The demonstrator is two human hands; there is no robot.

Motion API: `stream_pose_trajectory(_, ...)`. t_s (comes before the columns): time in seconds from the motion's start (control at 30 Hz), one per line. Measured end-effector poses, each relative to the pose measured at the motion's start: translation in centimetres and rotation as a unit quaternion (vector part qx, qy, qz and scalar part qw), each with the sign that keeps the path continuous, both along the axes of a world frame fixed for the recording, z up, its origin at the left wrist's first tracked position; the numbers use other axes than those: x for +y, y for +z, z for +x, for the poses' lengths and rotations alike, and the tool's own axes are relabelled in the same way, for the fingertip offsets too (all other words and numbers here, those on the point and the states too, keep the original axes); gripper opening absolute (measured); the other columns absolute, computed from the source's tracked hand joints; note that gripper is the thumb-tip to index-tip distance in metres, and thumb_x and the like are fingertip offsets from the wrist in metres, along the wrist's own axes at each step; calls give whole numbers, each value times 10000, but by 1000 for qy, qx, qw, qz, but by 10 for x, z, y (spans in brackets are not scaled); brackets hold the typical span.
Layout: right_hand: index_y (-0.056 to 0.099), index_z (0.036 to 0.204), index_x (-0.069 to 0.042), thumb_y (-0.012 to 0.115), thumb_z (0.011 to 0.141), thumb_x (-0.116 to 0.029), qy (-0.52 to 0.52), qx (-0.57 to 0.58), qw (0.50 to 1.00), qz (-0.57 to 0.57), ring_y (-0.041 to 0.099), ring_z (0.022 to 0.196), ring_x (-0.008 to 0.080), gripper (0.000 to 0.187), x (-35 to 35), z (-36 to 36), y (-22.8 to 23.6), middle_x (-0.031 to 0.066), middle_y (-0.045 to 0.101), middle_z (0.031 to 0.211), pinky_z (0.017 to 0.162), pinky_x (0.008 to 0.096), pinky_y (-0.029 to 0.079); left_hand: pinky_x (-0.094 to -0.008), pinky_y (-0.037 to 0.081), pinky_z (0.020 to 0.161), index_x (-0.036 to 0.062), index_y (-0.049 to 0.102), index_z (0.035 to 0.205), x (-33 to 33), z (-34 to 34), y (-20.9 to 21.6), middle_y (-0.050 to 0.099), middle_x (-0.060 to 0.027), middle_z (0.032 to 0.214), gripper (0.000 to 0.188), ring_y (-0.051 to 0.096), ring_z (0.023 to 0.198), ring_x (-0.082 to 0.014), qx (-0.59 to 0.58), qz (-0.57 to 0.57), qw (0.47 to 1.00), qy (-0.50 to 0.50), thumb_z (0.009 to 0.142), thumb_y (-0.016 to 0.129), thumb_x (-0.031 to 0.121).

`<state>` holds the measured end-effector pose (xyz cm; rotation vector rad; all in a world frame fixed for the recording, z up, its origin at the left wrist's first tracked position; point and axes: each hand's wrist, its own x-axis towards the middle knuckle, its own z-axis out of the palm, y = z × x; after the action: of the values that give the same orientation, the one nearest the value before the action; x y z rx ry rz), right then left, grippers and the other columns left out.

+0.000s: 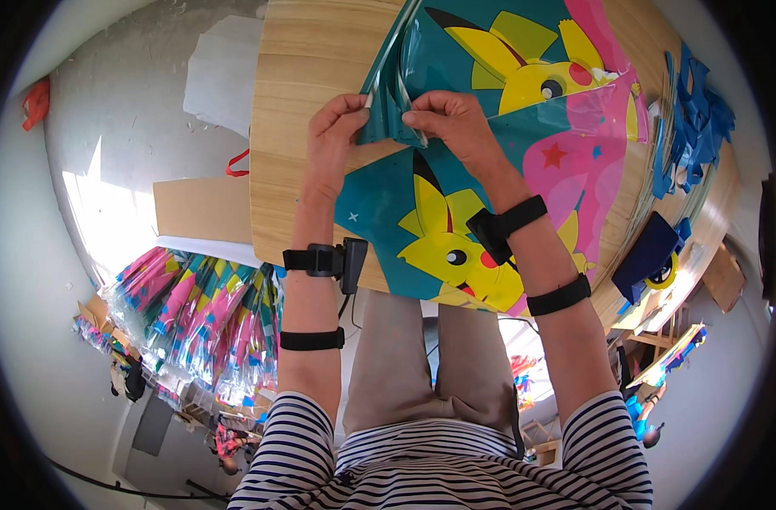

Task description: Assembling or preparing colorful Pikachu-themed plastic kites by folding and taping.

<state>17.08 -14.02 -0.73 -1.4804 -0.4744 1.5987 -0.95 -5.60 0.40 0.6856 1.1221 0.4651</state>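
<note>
A large glossy kite sail, teal and pink with yellow cartoon figures, lies over the wooden table. Its near half shows a big yellow figure close to my lap. At its upper middle, part of the sheet is gathered into upright folds with pale, thin edges. My left hand pinches the left fold between thumb and fingers. Opposite it, my right hand pinches the right fold by its whitish edge. A teal pleat hangs between the two hands. What lies inside the folds is hidden.
Blue strips and thin pale rods lie along the table's right side, with a navy piece nearer. Clear-wrapped colourful bundles are stacked at left, below a cardboard panel. Two other people appear near the lower edges.
</note>
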Motion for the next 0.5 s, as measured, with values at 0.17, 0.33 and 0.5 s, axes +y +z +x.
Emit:
stream_pose_trajectory(0.17, 700, 922, -7, 730, 873, -113, -6, 5, 1000, -1, 607, 734, 74, 120, -1, -1, -1, -5, 663, 817, 695, 228, 498, -230, 466, 781, 20, 640, 1159, -6, 5, 11, 632, -21, 886, 324, 566, 829, -85, 60, 86, 994, -29, 862, 530, -49)
stream_pose_trajectory(0.33, 703, 924, -9, 738, 867, -117, -2, -10, 1000, -6, 602, 730, 73, 127, 1, -1, 2, -9, 660, 812, 690, 227, 494, -236, 478, 781, 32, 665, 1092, -10, 1, 6, 634, -30, 898, 299, 564, 854, -89, 101, 208, 970, -76, 853, 510, -61)
stream_pose_trajectory(0.5, 702, 917, -9, 747, 860, -125, -2, -10, 1000, -9, 592, 721, 67, 138, 0, -1, 1, -14, 655, 802, 675, 223, 484, -238, 493, 776, 4, 688, 974, -9, 4, 6, 642, -15, 913, 177, 577, 866, -84, 110, 205, 967, -109, 878, 542, -23)
